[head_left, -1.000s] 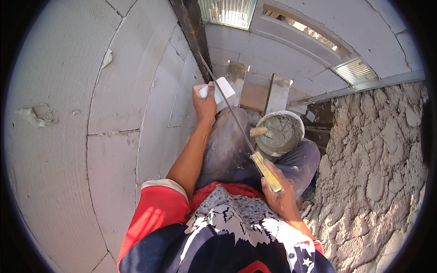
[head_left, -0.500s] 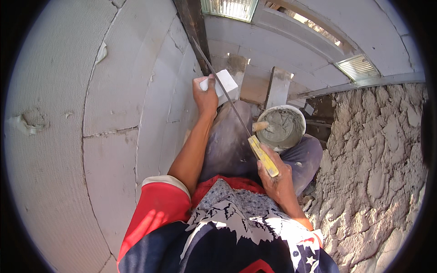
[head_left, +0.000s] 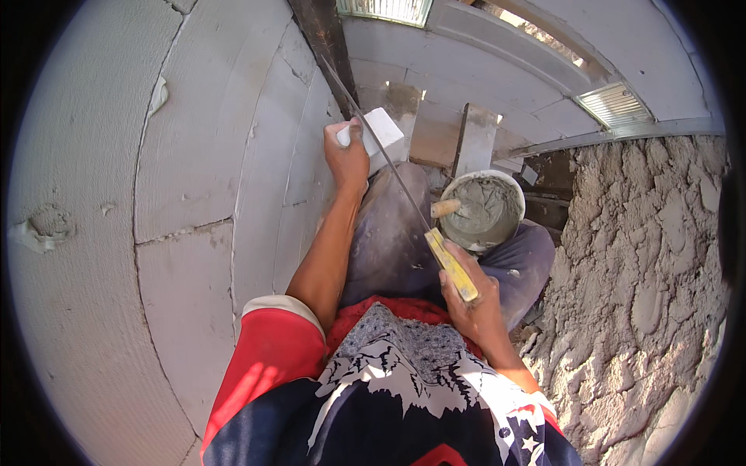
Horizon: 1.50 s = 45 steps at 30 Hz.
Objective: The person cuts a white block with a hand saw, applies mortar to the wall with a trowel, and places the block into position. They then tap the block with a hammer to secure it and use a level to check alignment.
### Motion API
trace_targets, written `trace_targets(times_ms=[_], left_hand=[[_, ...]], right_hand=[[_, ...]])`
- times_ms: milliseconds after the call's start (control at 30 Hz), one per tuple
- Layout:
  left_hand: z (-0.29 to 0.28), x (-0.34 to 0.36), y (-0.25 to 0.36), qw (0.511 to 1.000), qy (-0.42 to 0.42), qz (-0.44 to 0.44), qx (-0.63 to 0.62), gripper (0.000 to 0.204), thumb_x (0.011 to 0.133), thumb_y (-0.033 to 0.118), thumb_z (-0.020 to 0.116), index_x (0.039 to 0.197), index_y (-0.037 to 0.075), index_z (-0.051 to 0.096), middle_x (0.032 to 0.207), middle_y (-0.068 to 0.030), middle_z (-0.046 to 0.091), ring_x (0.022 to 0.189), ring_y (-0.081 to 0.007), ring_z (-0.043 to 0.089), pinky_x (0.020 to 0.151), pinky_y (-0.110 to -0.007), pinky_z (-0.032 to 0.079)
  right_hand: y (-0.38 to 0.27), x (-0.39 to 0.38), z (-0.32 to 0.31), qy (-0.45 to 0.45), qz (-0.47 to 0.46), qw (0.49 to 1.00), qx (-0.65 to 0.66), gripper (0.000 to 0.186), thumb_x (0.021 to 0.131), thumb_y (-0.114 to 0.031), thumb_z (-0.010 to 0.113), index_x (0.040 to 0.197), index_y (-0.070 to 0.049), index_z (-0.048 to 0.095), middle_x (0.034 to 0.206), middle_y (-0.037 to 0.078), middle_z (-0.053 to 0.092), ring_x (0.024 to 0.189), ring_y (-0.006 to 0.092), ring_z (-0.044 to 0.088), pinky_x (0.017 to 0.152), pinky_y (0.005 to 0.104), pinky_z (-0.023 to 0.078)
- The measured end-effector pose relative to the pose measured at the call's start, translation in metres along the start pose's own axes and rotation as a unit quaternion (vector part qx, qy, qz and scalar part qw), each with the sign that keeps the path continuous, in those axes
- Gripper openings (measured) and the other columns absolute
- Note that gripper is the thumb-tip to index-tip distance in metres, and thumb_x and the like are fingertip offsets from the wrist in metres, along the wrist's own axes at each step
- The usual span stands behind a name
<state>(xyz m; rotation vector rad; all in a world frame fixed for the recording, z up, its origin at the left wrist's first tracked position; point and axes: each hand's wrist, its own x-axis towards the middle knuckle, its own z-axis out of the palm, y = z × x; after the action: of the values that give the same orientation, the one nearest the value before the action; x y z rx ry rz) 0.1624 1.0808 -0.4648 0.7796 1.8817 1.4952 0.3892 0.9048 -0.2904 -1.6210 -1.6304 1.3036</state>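
Note:
My left hand [head_left: 347, 158] is closed around a small white block [head_left: 384, 129], holding it up beside the wall, above my left knee. In my right hand [head_left: 474, 299] is the yellow handle of a handsaw [head_left: 451, 264]. Its long, thin blade is seen edge-on and slants up and away to the left, across the block close to my left thumb. How deep the blade sits in the block cannot be made out. Between my knees stands a white bucket [head_left: 519, 189] of wet grey mortar [head_left: 488, 213], with a wooden tool handle [head_left: 445, 208] sticking out over its rim.
A pale block wall [head_left: 186, 272] rises close along my left side. Rough, lumpy mortar [head_left: 629, 272] covers the surface to my right. Beyond the bucket are an upright board [head_left: 475, 138], a dark post [head_left: 322, 46] and another block wall with glass blocks [head_left: 614, 106].
The view has shifted slightly, so the surroundings sit a little higher in the picture. Both hands keep their hold, and the saw still lies across the block with little visible movement.

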Motion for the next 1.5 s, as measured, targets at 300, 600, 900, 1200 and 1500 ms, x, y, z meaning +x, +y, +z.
trace_targets(times_ms=[300, 600, 900, 1200, 1500], left_hand=[[0.005, -0.009, 0.001, 1.000, -0.022, 0.015, 0.004, 0.019, 0.100, 0.018, 0.067, 0.106, 0.000, 0.064, 0.109, -0.0148, 0.069, 0.103, -0.0245, 0.062, 0.096, -0.039, 0.046], [0.007, -0.005, 0.002, 0.999, -0.044, 0.024, 0.018, 0.017, 0.100, 0.016, 0.067, 0.104, -0.001, 0.066, 0.109, -0.0147, 0.070, 0.107, -0.0246, 0.063, 0.099, -0.037, 0.046], [0.009, 0.005, 0.000, 0.998, -0.038, 0.047, 0.025, 0.021, 0.101, 0.019, 0.067, 0.104, -0.001, 0.064, 0.104, -0.0158, 0.068, 0.099, -0.0271, 0.062, 0.093, -0.040, 0.048], [0.013, 0.017, -0.006, 0.999, -0.036, 0.018, 0.011, 0.023, 0.101, 0.022, 0.067, 0.103, -0.001, 0.064, 0.104, -0.0154, 0.068, 0.100, -0.0252, 0.062, 0.092, -0.039, 0.047], [0.017, 0.024, -0.001, 0.999, -0.033, 0.013, 0.021, 0.022, 0.100, 0.021, 0.068, 0.102, -0.001, 0.065, 0.104, -0.0153, 0.069, 0.100, -0.0256, 0.063, 0.092, -0.039, 0.048]], right_hand=[[-0.006, -0.004, -0.006, 0.012, -0.026, 1.000, -0.011, 0.047, 0.097, -0.006, 0.069, 0.142, -0.003, 0.058, 0.117, 0.026, 0.072, 0.097, 0.0283, 0.077, 0.081, 0.0328, 0.056], [-0.005, -0.012, -0.017, 0.015, -0.037, 0.999, -0.027, 0.048, 0.096, -0.005, 0.068, 0.143, -0.003, 0.057, 0.118, 0.025, 0.073, 0.098, 0.0332, 0.078, 0.083, 0.0367, 0.059], [0.016, -0.033, -0.016, 0.041, -0.058, 0.996, -0.045, 0.046, 0.098, -0.007, 0.067, 0.143, -0.001, 0.057, 0.119, 0.025, 0.073, 0.105, 0.0296, 0.077, 0.088, 0.0342, 0.057], [0.022, -0.033, -0.008, 0.058, -0.021, 0.998, 0.011, 0.045, 0.098, -0.010, 0.068, 0.141, -0.002, 0.059, 0.118, 0.021, 0.074, 0.104, 0.0288, 0.077, 0.088, 0.0339, 0.057], [0.024, -0.022, -0.011, 0.042, -0.057, 0.997, -0.009, 0.046, 0.096, -0.006, 0.067, 0.141, -0.001, 0.058, 0.124, 0.023, 0.072, 0.109, 0.0326, 0.075, 0.090, 0.0349, 0.057]])
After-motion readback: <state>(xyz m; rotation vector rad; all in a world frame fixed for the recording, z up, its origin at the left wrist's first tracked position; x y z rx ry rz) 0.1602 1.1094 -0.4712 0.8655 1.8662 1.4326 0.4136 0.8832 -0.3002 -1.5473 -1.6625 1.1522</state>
